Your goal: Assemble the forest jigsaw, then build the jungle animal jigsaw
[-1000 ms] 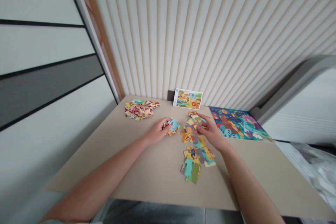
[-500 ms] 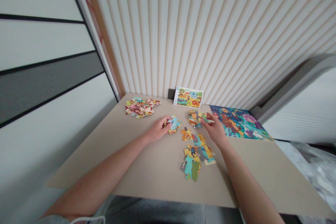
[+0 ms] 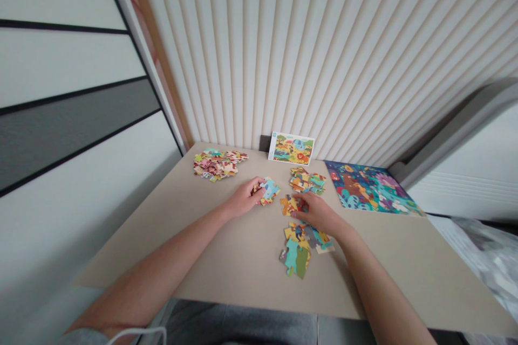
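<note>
My left hand (image 3: 247, 195) is closed around a small bunch of jigsaw pieces (image 3: 270, 190), light blue and yellow on top, at the middle of the table. My right hand (image 3: 318, 211) is bent over loose pieces to the right of it. Its thumb and fingers close on a puzzle piece (image 3: 302, 205) with some red on it, mostly hidden by the hand. An orange piece (image 3: 287, 206) lies just left of these fingertips. Nearer to me are several pieces (image 3: 297, 256) in teal, green, yellow and grey, lying against or over one another.
Behind my right hand lies a heap of pieces (image 3: 307, 180). Another heap (image 3: 218, 164), pink and cream, sits at the back left. A picture card (image 3: 291, 149) leans by the pleated wall. A dark blue animal picture (image 3: 372, 188) lies flat at the back right of the table (image 3: 226, 269).
My right hand has come from the back right heap toward me and slightly left, down to the loose pieces. My left hand keeps its bunch in nearly the same place.
</note>
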